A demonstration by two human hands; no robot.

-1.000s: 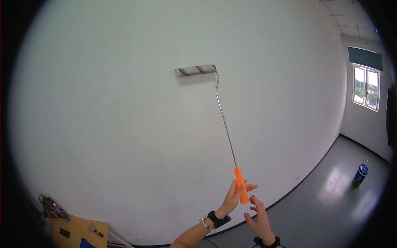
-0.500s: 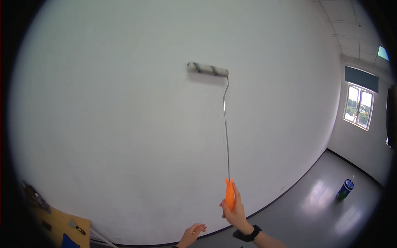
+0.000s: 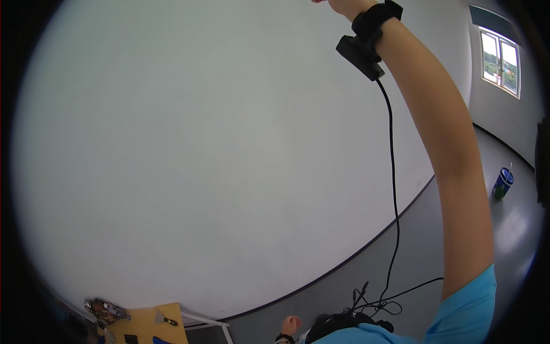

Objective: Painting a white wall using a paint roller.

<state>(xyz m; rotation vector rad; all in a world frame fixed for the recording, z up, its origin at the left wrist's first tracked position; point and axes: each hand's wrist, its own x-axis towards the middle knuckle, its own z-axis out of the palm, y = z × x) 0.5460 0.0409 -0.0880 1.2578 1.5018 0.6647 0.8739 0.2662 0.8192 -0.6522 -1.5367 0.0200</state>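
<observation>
My right arm, in a light blue sleeve [image 3: 467,307], reaches up along the right side of the wall [image 3: 229,155]. Only the base of my right hand [image 3: 347,6] and a sliver of finger show at the top edge; the rest is cut off. The paint roller seen earlier is out of view. A black band with a box-shaped device [image 3: 360,57] sits on that wrist, and a black cable [image 3: 392,155] hangs from it. Low in front of my body, my left hand [image 3: 291,325] looks loosely curled, with nothing seen in it.
At lower left, a yellow-topped table [image 3: 150,329] holds a putty knife [image 3: 167,319], a dark object [image 3: 130,339] and a brown bundle [image 3: 106,310]. A blue bucket-like container [image 3: 503,183] stands on the grey floor [image 3: 338,285] at right. Cables [image 3: 375,304] tangle near my body.
My right arm has risen; its hand has mostly left the top of the picture, and the roller is gone from view. The view has tilted lower. My left hand's fingers now look curled.
</observation>
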